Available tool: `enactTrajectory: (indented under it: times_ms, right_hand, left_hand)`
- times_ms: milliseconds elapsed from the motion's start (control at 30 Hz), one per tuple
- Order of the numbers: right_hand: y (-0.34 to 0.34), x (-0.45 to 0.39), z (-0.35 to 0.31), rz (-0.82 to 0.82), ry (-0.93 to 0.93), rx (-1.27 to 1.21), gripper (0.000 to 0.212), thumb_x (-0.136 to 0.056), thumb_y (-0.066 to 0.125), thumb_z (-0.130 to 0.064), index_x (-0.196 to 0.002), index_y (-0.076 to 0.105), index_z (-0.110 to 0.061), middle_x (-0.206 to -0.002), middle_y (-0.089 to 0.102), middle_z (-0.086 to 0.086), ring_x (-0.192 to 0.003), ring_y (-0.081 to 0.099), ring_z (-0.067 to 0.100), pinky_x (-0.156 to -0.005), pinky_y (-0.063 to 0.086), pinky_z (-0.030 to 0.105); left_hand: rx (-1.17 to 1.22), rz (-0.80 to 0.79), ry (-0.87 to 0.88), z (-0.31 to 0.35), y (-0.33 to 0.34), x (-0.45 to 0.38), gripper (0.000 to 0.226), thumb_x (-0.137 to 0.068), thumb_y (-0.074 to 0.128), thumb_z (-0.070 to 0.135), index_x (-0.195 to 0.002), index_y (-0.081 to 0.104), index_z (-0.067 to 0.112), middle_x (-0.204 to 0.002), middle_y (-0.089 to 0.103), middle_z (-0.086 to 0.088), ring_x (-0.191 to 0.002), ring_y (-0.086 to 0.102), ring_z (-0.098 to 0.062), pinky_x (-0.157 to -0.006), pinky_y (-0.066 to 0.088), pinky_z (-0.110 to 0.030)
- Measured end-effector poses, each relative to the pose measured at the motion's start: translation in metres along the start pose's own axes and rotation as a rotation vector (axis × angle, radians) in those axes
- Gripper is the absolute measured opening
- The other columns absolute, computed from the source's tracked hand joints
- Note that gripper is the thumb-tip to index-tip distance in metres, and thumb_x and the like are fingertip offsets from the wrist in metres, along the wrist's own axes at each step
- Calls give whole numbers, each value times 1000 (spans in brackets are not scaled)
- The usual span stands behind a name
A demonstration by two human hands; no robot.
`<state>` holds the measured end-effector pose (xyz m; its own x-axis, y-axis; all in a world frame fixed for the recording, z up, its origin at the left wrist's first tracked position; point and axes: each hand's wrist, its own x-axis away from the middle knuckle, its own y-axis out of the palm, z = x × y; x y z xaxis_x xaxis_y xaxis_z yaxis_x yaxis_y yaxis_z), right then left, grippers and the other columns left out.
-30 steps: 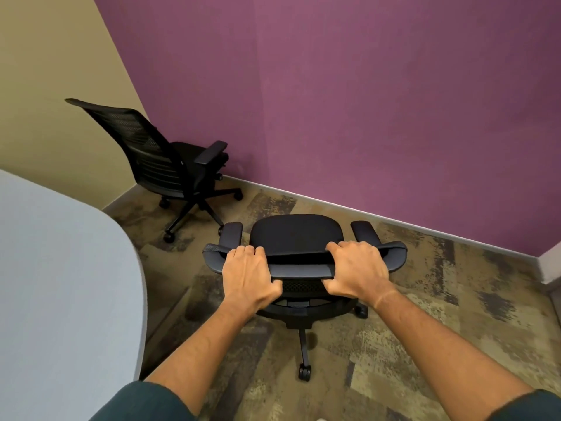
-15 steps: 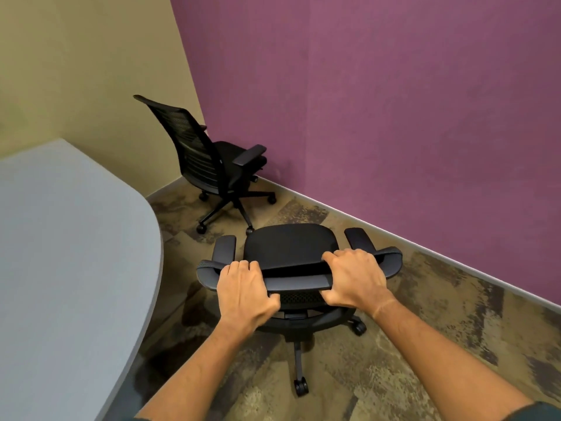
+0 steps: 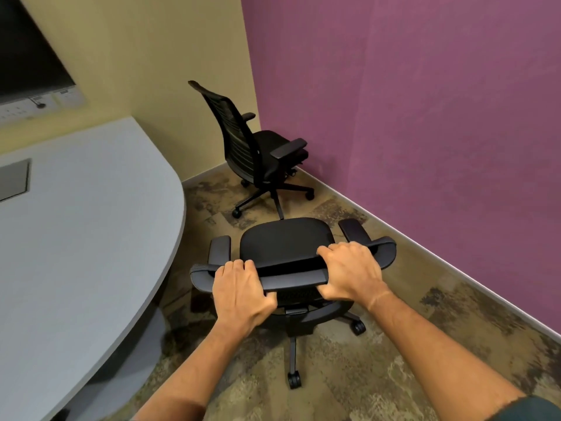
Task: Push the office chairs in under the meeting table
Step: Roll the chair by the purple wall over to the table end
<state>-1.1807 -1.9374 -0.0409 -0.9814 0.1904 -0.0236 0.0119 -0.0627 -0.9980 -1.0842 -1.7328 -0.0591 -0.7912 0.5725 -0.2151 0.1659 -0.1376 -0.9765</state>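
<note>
The near chair (image 3: 288,238) is held by its backrest top with both hands. The left hand (image 3: 239,294) is curled over the left part of the top edge, and the right hand (image 3: 349,271) is curled over the right part, with the fingers (image 3: 334,249) wrapped to the front side and the thumb below. Both grips are seen as firm and closed around the backrest.

This chair is standing on the carpet (image 3: 394,360), beside the rounded end of the counter (image 3: 91,238), but it is not yet under it. Its seat is pointed toward the far corner and not toward the counter, so it is judged that the chair must be turned to the left before it can be rolled in.

The second chair (image 3: 258,153) is standing in the corner, near the purple wall (image 3: 425,117), well apart from the counter, and it is touched by nobody.

No chair is seen pushed in, so the task is judged to be at an early stage: the first chair is in hand and the second one is left.
</note>
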Motion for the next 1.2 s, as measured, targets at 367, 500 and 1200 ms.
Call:
enactTrajectory:
  times_ms: [367, 500, 1200]
  right_hand:
    - [4, -48, 47, -39, -109, -29, 67, -54, 48, -55, -112, 64, -25, -82, 65, -8, -78, 61, 19, -70, 45, 30]
    - [8, -70, 62, -53, -136, -31, 67, -55, 51, -54, -116, 62, -27, -91, 67, -10, -85, 62, 18, -76, 49, 32]
    - [13, -209, 134, -34, -541, -74, 71, -56, 51, -56, -118, 63, -23, -103, 69, -6, -96, 62, 18, -88, 48, 35]
  left_hand:
    - [4, -7, -126, 30, 5, -24, 42, -60, 49, 58, -73, 43, 18, -76, 52, -2, -73, 47, -22, -73, 38, -38]
    - [0, -17, -167, 37, 5, -36, 48, -63, 46, 63, -78, 51, 17, -79, 54, -2, -77, 50, -22, -75, 40, -38]
    - [-87, -20, -568, 94, 26, -117, 46, -63, 39, 64, -75, 39, 20, -76, 41, 0, -72, 36, -19, -70, 34, -37]
